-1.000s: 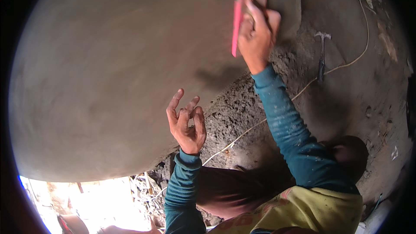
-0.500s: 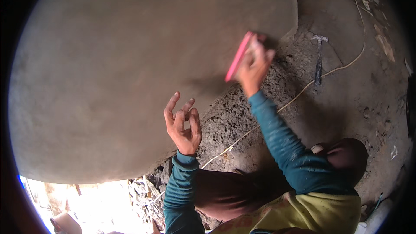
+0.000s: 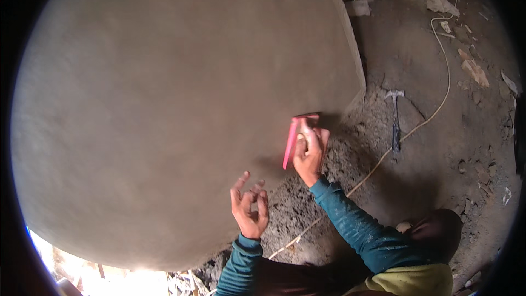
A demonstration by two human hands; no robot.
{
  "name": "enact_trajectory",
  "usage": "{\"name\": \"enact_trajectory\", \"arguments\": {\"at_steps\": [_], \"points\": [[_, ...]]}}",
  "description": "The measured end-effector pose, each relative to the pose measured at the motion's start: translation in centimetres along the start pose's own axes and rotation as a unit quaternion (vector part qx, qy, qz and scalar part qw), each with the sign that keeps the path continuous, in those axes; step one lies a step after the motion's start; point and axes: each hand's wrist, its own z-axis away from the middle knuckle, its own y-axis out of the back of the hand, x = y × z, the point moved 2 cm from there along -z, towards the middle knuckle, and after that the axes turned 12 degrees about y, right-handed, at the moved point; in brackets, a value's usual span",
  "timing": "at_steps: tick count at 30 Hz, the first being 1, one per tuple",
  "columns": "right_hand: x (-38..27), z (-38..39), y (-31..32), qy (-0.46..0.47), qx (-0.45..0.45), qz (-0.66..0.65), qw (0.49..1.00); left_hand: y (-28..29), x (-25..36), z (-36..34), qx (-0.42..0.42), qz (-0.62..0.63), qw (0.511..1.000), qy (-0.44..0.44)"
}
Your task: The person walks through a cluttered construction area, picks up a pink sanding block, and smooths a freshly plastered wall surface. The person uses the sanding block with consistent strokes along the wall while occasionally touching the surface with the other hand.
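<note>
My right hand [image 3: 310, 158] grips a pink plastering float [image 3: 290, 143], its flat side tilted against the smooth grey plastered wall [image 3: 175, 104] near the wall's lower right edge. The fingers wrap behind the float and partly hide its handle. Left of it and lower, my left hand [image 3: 251, 211] is raised in front of the plaster. Its fingers are half bent and spread apart, with nothing in them. Whether its fingertips touch the wall I cannot tell.
Rough, crumbly mortar [image 3: 296, 203] lies along the wall's foot. A hammer [image 3: 395, 120] with a dark handle rests on the dirt floor to the right. A pale cable [image 3: 378, 167] winds past it. Rubble and broken pieces [image 3: 474, 72] are scattered at the far right.
The view has shifted, so wall and hammer sit lower in the picture. My right hand has slid the float slightly down and turned it more upright. My left hand has come closer to it.
</note>
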Motion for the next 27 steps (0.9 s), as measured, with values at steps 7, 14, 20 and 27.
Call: {"name": "enact_trajectory", "arguments": {"at_steps": [7,14,20,27], "points": [[0.7,-18.3,3.6,0.005,0.07,0.162,0.984,0.3,-1.9,0.6,-0.006,-0.063,0.998,-0.005],[-3.3,-8.6,0.8,0.184,-0.015,0.073,0.98,-1.5,0.3,-0.6,-0.027,0.008,0.999,-0.025],[-11.8,-29.2,1.0,0.307,0.035,0.16,0.938,-1.1,1.1,-1.0,-0.011,0.023,0.995,-0.094],[-14.9,-29.0,3.7,0.388,0.055,0.073,0.917,0.7,11.1,-6.5,0.123,-0.01,0.963,-0.239]]}}
